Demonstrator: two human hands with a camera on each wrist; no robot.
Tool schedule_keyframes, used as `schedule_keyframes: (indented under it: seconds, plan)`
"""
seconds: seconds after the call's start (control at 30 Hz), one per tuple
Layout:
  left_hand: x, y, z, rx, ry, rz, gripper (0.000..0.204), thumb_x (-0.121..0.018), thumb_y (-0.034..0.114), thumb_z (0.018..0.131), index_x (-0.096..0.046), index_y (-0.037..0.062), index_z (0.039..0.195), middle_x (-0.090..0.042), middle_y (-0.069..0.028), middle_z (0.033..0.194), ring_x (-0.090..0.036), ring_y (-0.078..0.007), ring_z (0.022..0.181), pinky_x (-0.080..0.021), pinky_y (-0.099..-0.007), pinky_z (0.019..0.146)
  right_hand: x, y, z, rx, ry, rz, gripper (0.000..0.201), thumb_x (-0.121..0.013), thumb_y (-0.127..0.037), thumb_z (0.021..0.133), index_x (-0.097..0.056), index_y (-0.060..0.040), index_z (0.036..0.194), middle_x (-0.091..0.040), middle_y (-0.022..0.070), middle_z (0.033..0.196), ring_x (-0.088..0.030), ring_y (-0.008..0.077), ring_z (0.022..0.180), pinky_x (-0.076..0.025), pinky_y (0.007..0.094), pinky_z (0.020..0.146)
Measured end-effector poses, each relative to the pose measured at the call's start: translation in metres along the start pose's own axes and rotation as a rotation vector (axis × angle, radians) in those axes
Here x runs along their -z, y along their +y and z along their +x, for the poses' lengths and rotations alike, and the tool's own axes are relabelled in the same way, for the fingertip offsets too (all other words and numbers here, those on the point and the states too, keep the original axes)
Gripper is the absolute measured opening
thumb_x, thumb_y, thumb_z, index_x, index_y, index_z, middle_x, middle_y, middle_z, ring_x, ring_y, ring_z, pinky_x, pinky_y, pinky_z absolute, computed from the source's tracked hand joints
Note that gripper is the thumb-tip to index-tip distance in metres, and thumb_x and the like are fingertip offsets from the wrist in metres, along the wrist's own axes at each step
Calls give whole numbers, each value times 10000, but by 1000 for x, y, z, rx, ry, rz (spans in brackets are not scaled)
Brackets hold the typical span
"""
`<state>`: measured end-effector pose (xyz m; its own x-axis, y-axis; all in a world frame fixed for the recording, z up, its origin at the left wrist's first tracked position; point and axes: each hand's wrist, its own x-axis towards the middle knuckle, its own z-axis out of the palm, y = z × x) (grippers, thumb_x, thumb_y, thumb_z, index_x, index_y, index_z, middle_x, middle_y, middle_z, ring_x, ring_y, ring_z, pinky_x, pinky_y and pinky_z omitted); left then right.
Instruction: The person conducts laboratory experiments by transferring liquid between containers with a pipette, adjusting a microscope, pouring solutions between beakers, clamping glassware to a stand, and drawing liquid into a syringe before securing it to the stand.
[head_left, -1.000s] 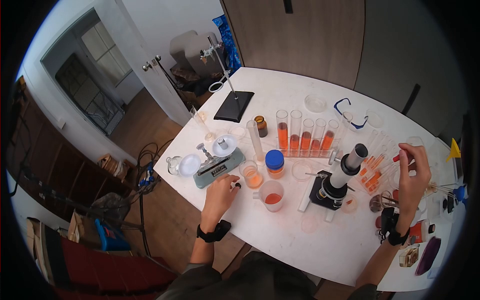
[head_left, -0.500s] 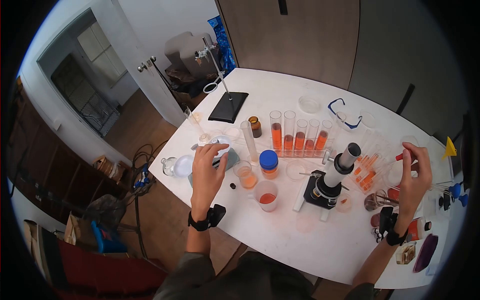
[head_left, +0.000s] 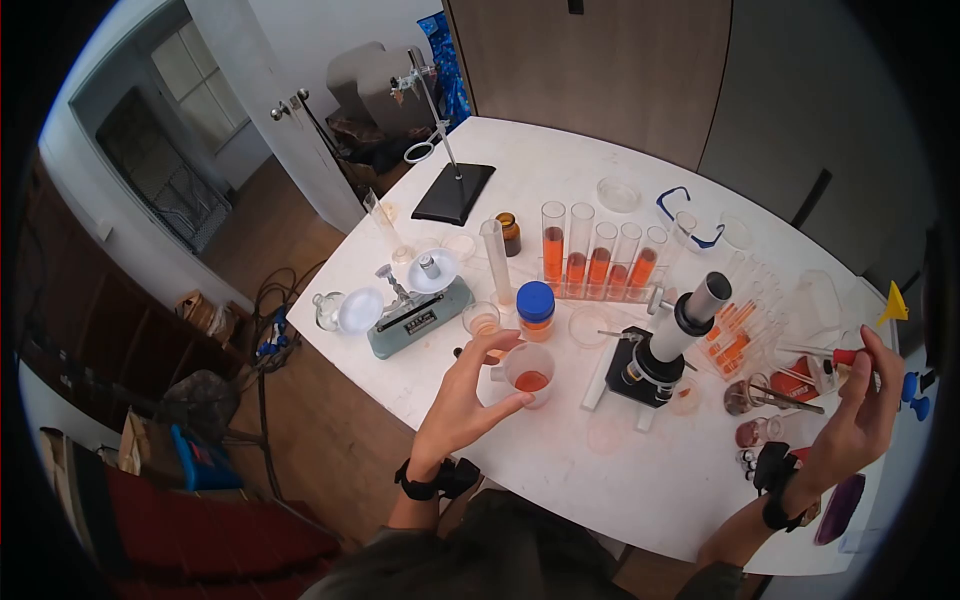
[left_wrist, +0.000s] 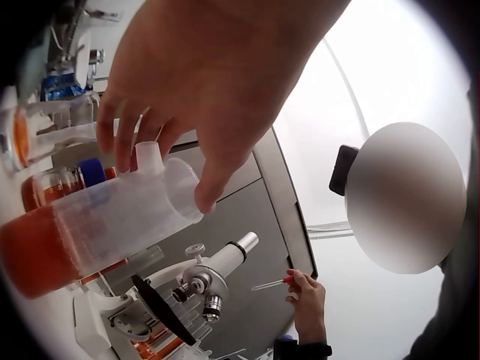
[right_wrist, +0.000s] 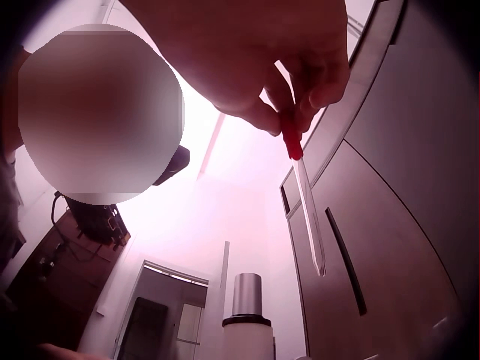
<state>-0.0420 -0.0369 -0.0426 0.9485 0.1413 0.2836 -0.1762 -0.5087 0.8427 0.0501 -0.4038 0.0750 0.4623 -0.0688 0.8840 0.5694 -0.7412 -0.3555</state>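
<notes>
Pinching a slim, clear dropper (right_wrist: pixel 309 214) — red-bulbed, tapered — the right grip (right_wrist: pixel 259 64) hovers.

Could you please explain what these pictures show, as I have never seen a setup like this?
There is no robot here, just somebody's bare hands. One picture looks down from a head camera; the others come from the left wrist camera and right wrist camera, hence their odd angles.

On the white table stand a balance, a microscope, racked test tubes of orange liquid and a blue-lidded jar.

The right hand pinches a red-bulbed dropper. The left hand curves around a plastic beaker of reddish liquid; whether it grips is unclear.
</notes>
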Motion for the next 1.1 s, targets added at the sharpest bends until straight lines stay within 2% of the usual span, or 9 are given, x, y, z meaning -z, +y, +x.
schedule_keyframes:
  seconds: [0.07, 0.2, 0.27, 0.33, 0.43, 0.57, 0.7, 0.83, 1.1]
  plan:
    - [0, 0, 1, 9, -5, -16, 733, -863, 174, 771, -516, 53, 1406, -598, -130, 1371, -595, -272, 1260, -477, -401, 1027, 18, -22, -7, -55, -45, -20, 199, -570, -30, 1005, -684, 61, 1140, -653, 144, 1028, -616, 163, 829, -496, 277, 714]
    - [-3, 2, 1, -7, -3, -2, 745, -862, 220, 784, -499, 36, 1408, -604, -159, 1378, -612, -301, 1212, -484, -406, 1031, 15, -54, -15, 201, -142, 154, 221, -599, -83, 984, -667, 80, 1117, -609, 160, 930, -547, 206, 763, -421, 292, 610]
    - [-6, 0, 2, -8, -2, 4, 753, -864, 218, 778, -496, 32, 1408, -607, -157, 1374, -614, -303, 1210, -484, -406, 1033, 5, -78, -14, 200, -150, 163, 200, -657, -79, 928, -691, 55, 1073, -598, 135, 884, -545, 228, 741, -421, 303, 603]
    - [-5, 0, 2, -6, -7, 10, 760, -866, 215, 773, -493, 29, 1409, -610, -154, 1370, -616, -305, 1207, -484, -406, 1035, -2, -94, -10, 376, -315, 240, 237, -740, -27, 816, -720, 21, 1048, -614, 111, 878, -551, 233, 723, -426, 316, 598]
    - [0, 1, 4, -6, -45, -2, 768, -853, 181, 766, -478, 40, 1421, -617, -153, 1360, -619, -303, 1206, -477, -407, 1053, -31, -117, -9, 388, -366, 361, 313, -789, 9, 716, -736, -7, 1024, -613, 81, 862, -556, 227, 709, -427, 313, 580]
    - [-1, -14, 3, -34, -140, -218, 893, -803, 110, 769, -342, 75, 1532, -574, -170, 1393, -573, -298, 1275, -440, -437, 1105, -74, -130, -14, 438, -428, 434, 329, -804, 8, 711, -732, -12, 1031, -615, 72, 867, -566, 210, 720, -440, 311, 562]
    - [-14, -22, -9, -4, -27, -409, 1072, -803, 69, 773, -145, 105, 1618, -525, -177, 1430, -511, -304, 1345, -414, -451, 1133, -109, -135, -31, 403, -531, 516, 273, -780, -21, 772, -717, -14, 1037, -607, 66, 891, -591, 217, 766, -485, 321, 574]
    - [-28, -33, -17, 64, 27, -417, 1121, -843, 85, 771, -111, 101, 1619, -521, -182, 1437, -536, -315, 1319, -429, -430, 1118, -124, -132, -42, 390, -646, 503, 269, -764, -48, 804, -699, -16, 1063, -600, 74, 926, -617, 242, 824, -524, 345, 612]
    - [-20, -34, -13, 103, -51, -221, 1057, -847, 99, 789, -167, 74, 1598, -671, -194, 1254, -643, -319, 1196, -462, -407, 1079, -115, -120, -40, 332, -774, 489, 292, -758, -62, 823, -674, -16, 1099, -610, 95, 946, -620, 260, 868, -532, 358, 654]
